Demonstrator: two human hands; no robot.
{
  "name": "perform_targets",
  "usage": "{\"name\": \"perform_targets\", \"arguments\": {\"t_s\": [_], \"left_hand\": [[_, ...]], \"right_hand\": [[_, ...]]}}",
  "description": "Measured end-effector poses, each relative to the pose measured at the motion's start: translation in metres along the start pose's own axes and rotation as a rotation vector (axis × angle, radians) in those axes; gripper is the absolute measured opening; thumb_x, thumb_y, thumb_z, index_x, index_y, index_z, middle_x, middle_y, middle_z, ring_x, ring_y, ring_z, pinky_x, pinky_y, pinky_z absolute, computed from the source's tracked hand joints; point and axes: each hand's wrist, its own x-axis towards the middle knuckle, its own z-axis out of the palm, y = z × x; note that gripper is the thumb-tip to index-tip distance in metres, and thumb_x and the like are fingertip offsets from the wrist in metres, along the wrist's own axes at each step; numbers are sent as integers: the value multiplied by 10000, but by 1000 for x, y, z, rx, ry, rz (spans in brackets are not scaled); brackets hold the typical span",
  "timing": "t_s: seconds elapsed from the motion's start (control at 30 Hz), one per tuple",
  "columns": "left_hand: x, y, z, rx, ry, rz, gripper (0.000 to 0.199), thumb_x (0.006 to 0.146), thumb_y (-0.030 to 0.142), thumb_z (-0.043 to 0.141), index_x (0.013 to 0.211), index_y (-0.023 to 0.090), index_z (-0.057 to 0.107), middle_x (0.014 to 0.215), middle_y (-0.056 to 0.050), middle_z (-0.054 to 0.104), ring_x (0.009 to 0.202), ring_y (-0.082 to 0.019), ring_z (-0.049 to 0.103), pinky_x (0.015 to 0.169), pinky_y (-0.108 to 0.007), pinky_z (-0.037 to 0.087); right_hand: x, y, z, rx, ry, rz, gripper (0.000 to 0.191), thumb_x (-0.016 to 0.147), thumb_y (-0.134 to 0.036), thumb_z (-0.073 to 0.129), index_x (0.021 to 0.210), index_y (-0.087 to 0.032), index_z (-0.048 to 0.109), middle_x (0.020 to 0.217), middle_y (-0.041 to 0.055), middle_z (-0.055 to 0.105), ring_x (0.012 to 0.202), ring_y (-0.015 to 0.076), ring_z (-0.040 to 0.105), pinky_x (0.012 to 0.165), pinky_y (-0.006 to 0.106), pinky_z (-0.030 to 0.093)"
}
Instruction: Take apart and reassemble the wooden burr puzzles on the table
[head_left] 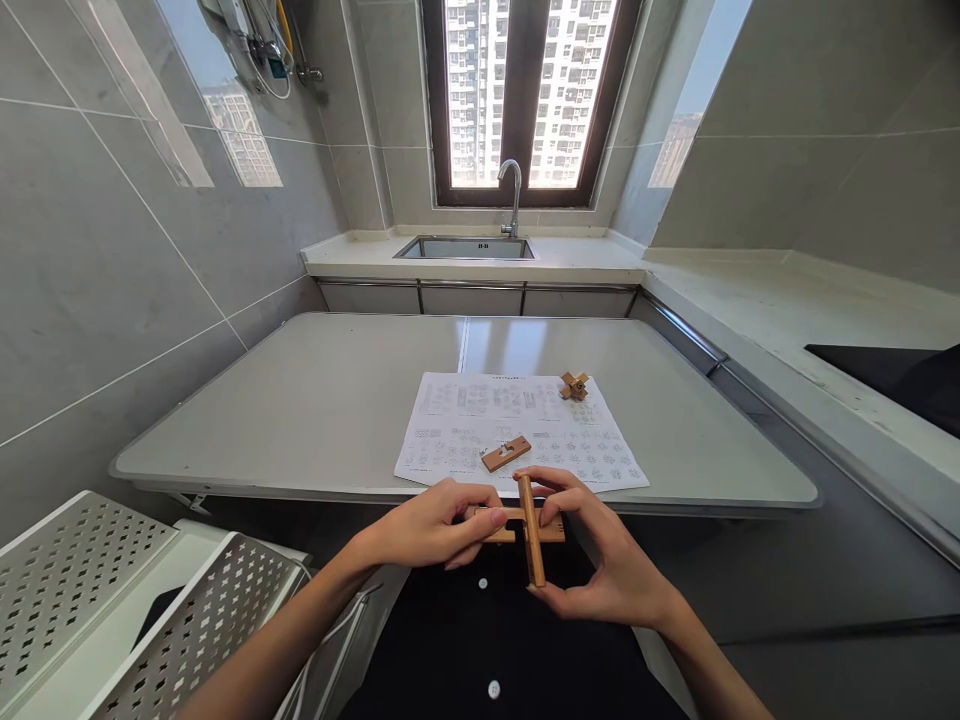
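At the table (285, 420), 2 hands (442, 525) (611, 570) pinch crossed wooden pieces (532, 540).

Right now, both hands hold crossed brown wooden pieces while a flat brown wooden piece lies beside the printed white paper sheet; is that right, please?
Not quite: the head view shows the flat brown piece on the printed paper sheet, not beside it; the left hand and right hand do hold the crossed wooden pieces.

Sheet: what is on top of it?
The sheet bears a wooden block and, near its far right corner, a wooden cluster. Print beneath both is covered; the right hand hides part of the near edge.
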Motion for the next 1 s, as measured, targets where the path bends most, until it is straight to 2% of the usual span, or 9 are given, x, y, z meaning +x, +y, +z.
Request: {"name": "perform_targets", "arguments": {"t_s": [0.47, 0.57, 0.67, 0.73, 0.83, 1.0], "left_hand": [[0, -4, 1, -2, 7, 7, 452, 1055, 555, 420, 885, 176, 599, 461, 72, 485, 400, -78, 369, 461, -202, 294], [0, -5, 1, -6, 10, -1, 445, 1057, 547, 420, 861, 180, 579, 469, 70, 488, 414, -79, 368, 475, -209, 293], [-1, -8, 1, -22, 27, -16, 439, 1054, 543, 429, 821, 187, 541, 488, 68, 482, 435, -80, 363, 485, -218, 276], [-2, -11, 1, -49, 42, -34, 432, 1050, 545, 437, 813, 193, 517, 500, 71, 464, 450, -84, 366, 492, -225, 266], [-3, -16, 0, -90, 97, -49, 413, 1043, 555, 449, 845, 198, 510, 535, 70, 463, 488, -94, 377, 515, -233, 271], [0, -22, -2, -173, 176, -32, 425, 1044, 573, 430, 850, 200, 490, 561, 64, 469, 533, -105, 370, 565, -244, 308]], "right_hand": [[-1, 1, -2, 20, -43, 15, 606, 744, -191, 865, 1217, -310, 505, 1550, 96, 447, 1398, 320, 519, 1169, 507, 440], [0, 3, -3, 34, -62, 38, 712, 748, -300, 906, 1327, -328, 493, 1582, 101, 415, 1465, 342, 436, 1198, 531, 402], [2, 10, -3, 160, -47, 31, 899, 740, -541, 893, 1473, -338, 413, 1614, 120, 377, 1487, 362, 401, 1191, 543, 418], [4, 19, -3, 203, -2, 41, 796, 841, -615, 775, 1491, -332, 413, 1585, 122, 424, 1463, 346, 437, 1160, 531, 458], [11, 34, -2, 56, 69, 95, 472, 989, -498, 639, 1406, -307, 528, 1509, 115, 518, 1408, 315, 502, 1125, 509, 487], [29, 49, -2, -109, 9, 45, 420, 999, -427, 627, 1387, -286, 547, 1476, 103, 561, 1440, 310, 465, 1197, 529, 407]]}}
